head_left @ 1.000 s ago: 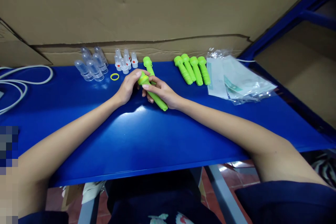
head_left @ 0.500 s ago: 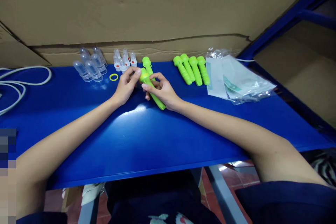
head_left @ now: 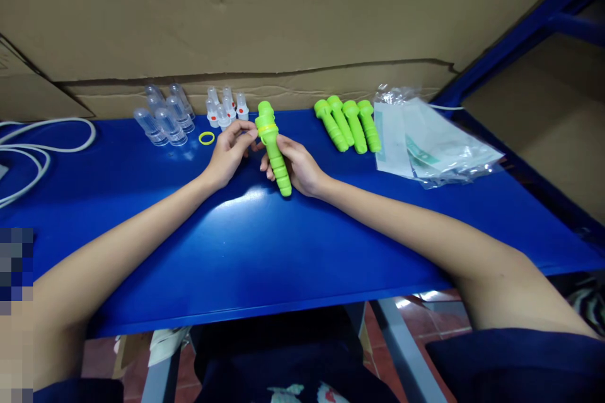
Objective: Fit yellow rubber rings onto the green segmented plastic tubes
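A lime-green ribbed flashlight body (head_left: 278,167) is held tilted above the blue table, a yellow ring (head_left: 268,128) around its wide head. My right hand (head_left: 299,167) wraps its handle from the right, the thumb lying along it. With fingers and thumb closed, my left hand (head_left: 234,150) pinches at the edge of the head; its fingertips are partly hidden. Just behind the head, another green flashlight body (head_left: 265,108) is mostly covered by the held one. A loose yellow ring (head_left: 207,138) lies on the table left of my left hand.
Clear domed tubes (head_left: 170,126) and small clear parts with red dots (head_left: 224,114) stand at the back left. Several green flashlight bodies (head_left: 352,126) lie right of centre, beside plastic bags (head_left: 425,145). A white cable (head_left: 47,148) coils at far left; cardboard (head_left: 265,19) rises behind.
The held flashlight body has turned in my right hand, so its ribbed side now shows and it stands steeper. My left hand stays at its head.
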Motion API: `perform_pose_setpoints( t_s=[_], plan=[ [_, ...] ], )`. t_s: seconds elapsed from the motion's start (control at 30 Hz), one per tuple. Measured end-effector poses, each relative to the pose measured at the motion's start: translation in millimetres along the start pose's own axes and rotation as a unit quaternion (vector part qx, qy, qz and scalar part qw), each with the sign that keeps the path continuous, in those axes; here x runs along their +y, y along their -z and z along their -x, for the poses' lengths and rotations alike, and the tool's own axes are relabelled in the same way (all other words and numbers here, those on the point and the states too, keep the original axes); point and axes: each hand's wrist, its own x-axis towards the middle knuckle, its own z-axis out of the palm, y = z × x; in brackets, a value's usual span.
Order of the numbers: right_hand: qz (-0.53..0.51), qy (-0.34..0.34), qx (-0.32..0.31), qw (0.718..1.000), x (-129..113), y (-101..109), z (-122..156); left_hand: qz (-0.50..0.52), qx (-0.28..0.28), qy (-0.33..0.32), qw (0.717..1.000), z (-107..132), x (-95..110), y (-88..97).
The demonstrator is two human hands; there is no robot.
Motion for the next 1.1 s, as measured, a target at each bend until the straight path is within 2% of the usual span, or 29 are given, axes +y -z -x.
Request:
perform_pose_setpoints(
  t_s=[0.23,0.4,0.6,0.87,1.1],
  plan=[
    [0.035,0.017,-0.013,0.999,2.1,0.4,0.1,0.020,-0.037,0.027,0.999,-1.6,-2.4,1.7],
    [0.052,0.041,-0.032,0.997,4.5,-0.4,0.3,0.028,-0.063,0.015,0.997,-2.9,-8.7,4.8],
    [0.064,0.037,-0.027,0.997,4.2,0.2,1.4,0.012,-0.058,0.019,0.998,-2.6,-6.0,3.9],
    [0.055,0.015,-0.021,0.998,4.5,1.2,-1.7,-0.011,-0.063,-0.015,0.998,0.4,1.9,1.9],
    [0.064,0.043,-0.051,0.996,5.9,2.6,-1.3,0.006,-0.064,-0.016,0.998,0.3,0.4,3.5]
  ],
)
